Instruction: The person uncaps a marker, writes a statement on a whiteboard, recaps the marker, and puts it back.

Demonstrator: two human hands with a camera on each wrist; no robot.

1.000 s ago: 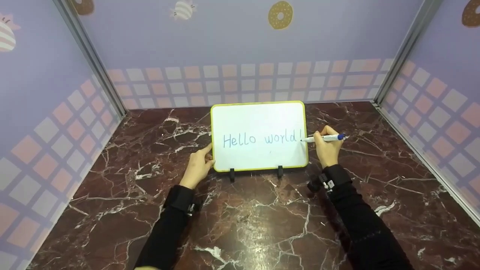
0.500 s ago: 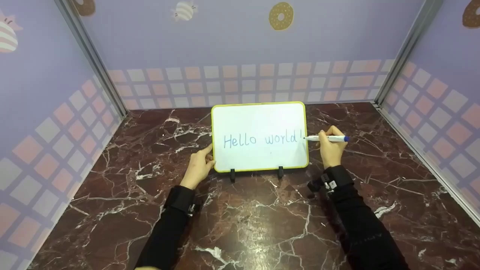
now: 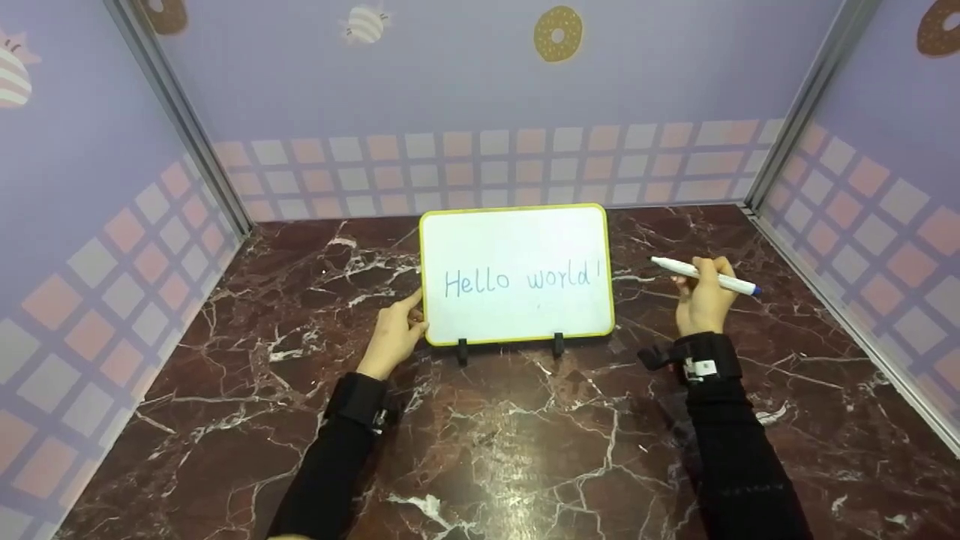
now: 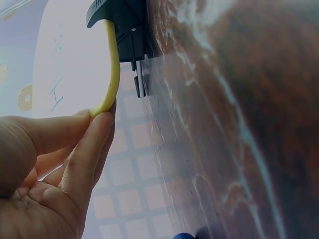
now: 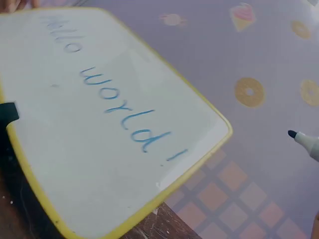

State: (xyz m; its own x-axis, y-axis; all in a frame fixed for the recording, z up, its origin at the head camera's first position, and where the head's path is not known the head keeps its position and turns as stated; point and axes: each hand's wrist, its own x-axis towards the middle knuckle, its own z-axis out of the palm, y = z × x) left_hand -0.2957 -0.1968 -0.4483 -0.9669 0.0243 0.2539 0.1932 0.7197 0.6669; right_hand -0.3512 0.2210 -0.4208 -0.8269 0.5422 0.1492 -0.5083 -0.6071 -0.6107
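Observation:
A whiteboard with a yellow frame stands tilted back on the table, "Hello world!" written across it in blue. My left hand pinches its lower left edge; in the left wrist view the thumb and fingers meet at the yellow corner. To the right of the board, my right hand holds a white marker with a blue end. Its dark uncapped tip points left toward the board, apart from it. In the right wrist view the marker shows only at the right edge.
Black stand feet prop the board's lower edge. The dark red marbled table is walled in by patterned lilac panels at the back and both sides. A small round blue thing peeks in at the bottom of the left wrist view.
My right hand has drawn the marker back from the exclamation mark, away to the right of the board, and tilted it. The left hand stays at the board's edge.

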